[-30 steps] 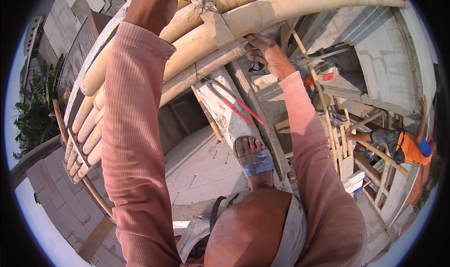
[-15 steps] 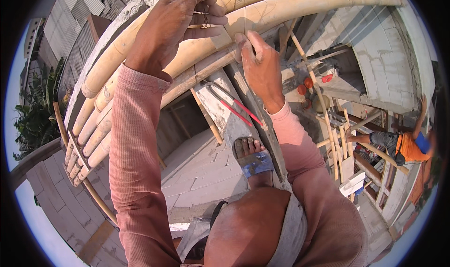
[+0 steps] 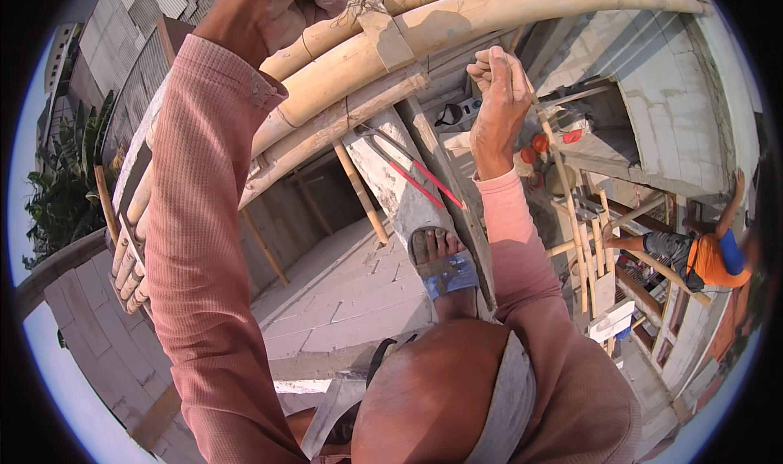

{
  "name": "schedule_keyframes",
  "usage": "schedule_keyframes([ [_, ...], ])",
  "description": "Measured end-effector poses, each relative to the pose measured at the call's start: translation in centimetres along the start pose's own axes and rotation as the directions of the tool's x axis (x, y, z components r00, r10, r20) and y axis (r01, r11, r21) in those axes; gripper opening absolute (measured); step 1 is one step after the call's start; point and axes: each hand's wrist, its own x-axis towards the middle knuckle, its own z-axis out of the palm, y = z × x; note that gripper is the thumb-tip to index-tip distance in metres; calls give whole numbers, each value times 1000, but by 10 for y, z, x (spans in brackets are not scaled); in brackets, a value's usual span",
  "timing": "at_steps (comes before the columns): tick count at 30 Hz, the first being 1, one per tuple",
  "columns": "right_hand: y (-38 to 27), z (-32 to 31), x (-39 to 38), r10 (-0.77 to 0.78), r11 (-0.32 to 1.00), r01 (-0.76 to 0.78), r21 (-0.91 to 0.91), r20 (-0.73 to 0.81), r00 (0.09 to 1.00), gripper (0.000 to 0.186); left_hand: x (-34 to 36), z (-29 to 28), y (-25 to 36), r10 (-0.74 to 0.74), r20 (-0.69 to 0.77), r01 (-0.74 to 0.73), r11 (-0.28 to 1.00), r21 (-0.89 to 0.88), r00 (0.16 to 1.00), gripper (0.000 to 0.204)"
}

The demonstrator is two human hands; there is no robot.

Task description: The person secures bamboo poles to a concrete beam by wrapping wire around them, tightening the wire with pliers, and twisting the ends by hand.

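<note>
Seen from above the person's head, both arms in faded pink long sleeves reach up and away toward a bundle of pale yellow bamboo poles [image 3: 457, 24] that runs across the far side of the scene. The left hand [image 3: 281, 11] is at the far left top, clenched in a fist against the poles right beside a knot of thin dark tie wire [image 3: 359, 7] and a flat strip of pale wood [image 3: 387, 40] bound over the bamboo; its grip seems closed on the wire, apparently to keep the lashing tight. The right hand [image 3: 497, 97] is further right and a little nearer, its grip closed around a thin bamboo stick [image 3: 563, 187] that slants down to the right, probably for steadiness at height. Between the arms, a pair of pincers with red handles [image 3: 412, 170] lies on a sloping grey plank [image 3: 400, 187], near at hand below the knot. The person's foot in a blue-strapped sandal [image 3: 444, 268] stands on the near end of that plank. Below lie grey block walls and a paved floor. At the far right another person in an orange and blue top [image 3: 710, 260] leans among bamboo scaffolding.
</note>
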Motion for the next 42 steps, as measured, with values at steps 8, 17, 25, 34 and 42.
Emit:
schedule_keyframes([
  [8, 92, -2, 80, 413, 644, -670, 370, 568, 711, 36, 42, 9, 24, 360, -87, -284, 842, 458, 929, 27],
  [17, 116, 3, 68, 520, 798, -533, 280, 126, 845, 29, -12, 25, -16, 294, -53, -189, 732, 655, 954, 27],
  [25, 68, -67, 116, -357, 642, 234, -730, -15, 934, 62, -40, 32, -33, 151, -89, -69, 799, 597, 984, 27],
  [34, -186, 76, 64, -691, 226, 889, -399, 578, 435, 63, -91, -18, 2, 247, -91, -173, 857, 486, 965, 26],
  [42, -152, 85, -7, -102, 557, 794, -243, 929, 356, 43, -219, -8, 14, 408, -81, -286, 754, 592, 909, 28],
])
